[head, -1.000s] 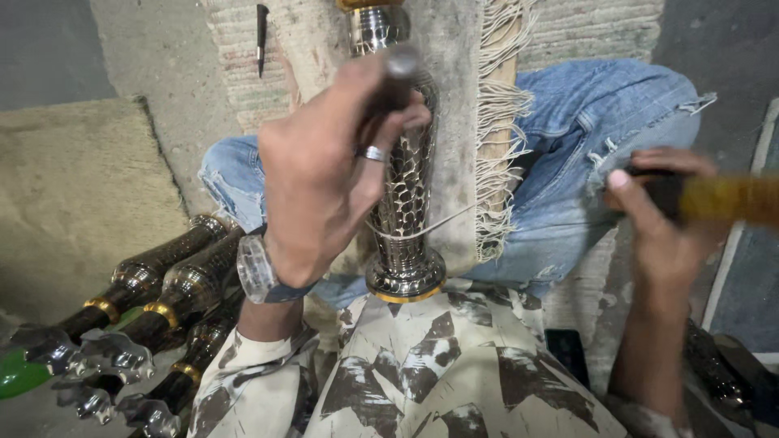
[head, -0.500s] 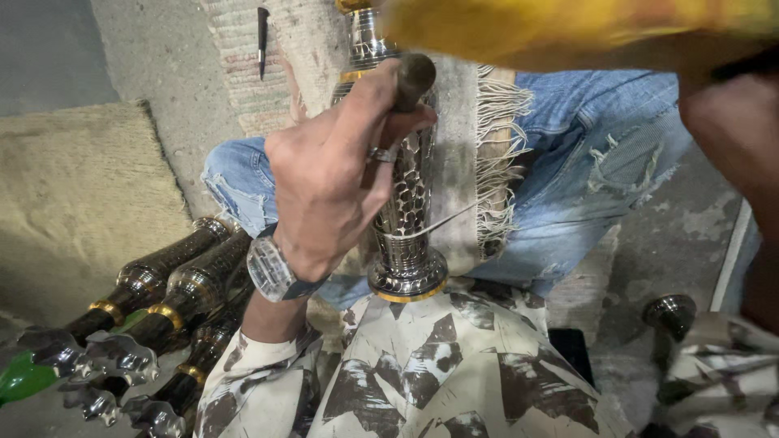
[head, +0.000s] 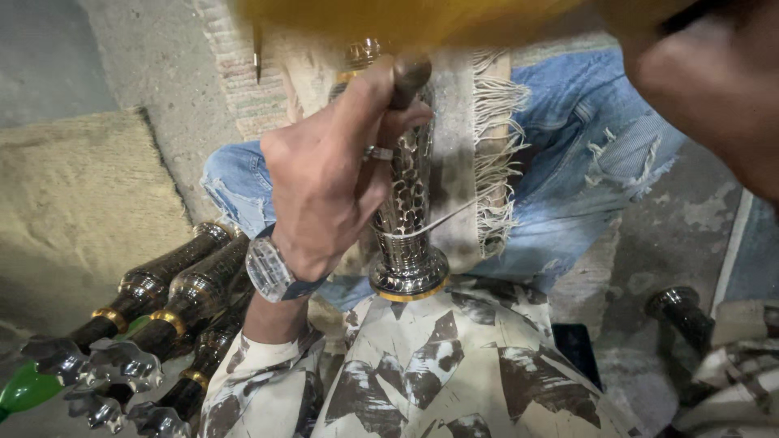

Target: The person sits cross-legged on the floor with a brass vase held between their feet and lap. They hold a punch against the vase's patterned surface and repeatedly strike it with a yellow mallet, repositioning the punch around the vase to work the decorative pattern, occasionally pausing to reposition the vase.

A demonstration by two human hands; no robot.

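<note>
My left hand (head: 324, 178), with a ring and a wristwatch, is closed around a short dark punch (head: 410, 75). Its tip presses on a silver, hammered metal vase-like piece (head: 406, 235) with a gold rim at its base. That piece stands upright on my lap, between my patterned clothing (head: 454, 365) and blue jeans (head: 584, 170). My right hand (head: 714, 89) is raised close to the camera at the top right, blurred, gripping a yellow-handled tool (head: 422, 16) that smears across the top edge.
Several dark metal pieces with gold bands (head: 170, 292) lie side by side at the lower left, near a green object (head: 24, 389). A coarse tan mat (head: 73, 203) lies on the left. A fringed cloth (head: 491, 162) hangs behind the vase. Another metal piece (head: 677, 312) stands at the right.
My right hand has swung up with the yellow-handled tool from the right side to the top, close to the camera. My left hand keeps the punch on the metal piece.
</note>
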